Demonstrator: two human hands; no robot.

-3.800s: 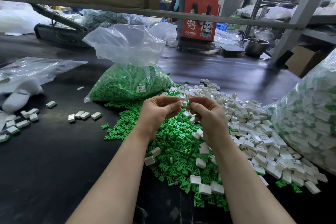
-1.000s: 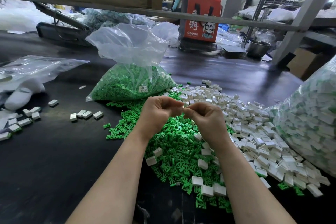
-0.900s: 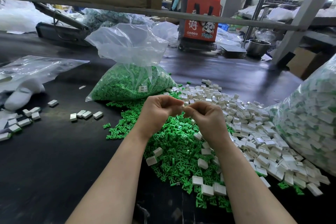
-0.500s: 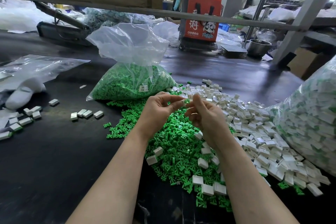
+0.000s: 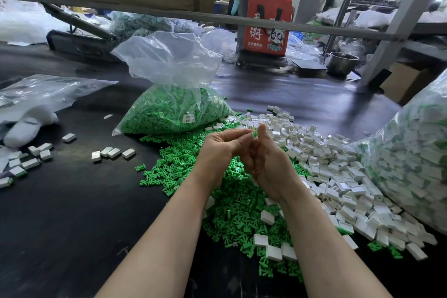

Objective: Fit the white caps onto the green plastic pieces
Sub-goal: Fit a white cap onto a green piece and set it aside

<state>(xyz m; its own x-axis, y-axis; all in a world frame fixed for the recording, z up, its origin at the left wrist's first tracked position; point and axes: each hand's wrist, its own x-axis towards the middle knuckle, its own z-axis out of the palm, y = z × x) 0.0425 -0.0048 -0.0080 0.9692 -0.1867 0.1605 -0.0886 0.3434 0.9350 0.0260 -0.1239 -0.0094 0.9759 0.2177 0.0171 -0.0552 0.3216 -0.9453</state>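
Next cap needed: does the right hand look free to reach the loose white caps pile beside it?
Probably yes: the right hand holds nothing visible, and the loose white caps pile lies uncovered just right of it.

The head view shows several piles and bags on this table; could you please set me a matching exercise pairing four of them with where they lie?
Things:
1. bag of green pieces
2. loose white caps
3. row of four capped pieces
4. steel pot

Places:
A. far right of the table, near a grey post
B. heaped right of the hands
C. far side of the loose green pile, its clear top open
D. alone on the dark surface, left of the green pile

Pairs: 1-C, 2-B, 3-D, 4-A
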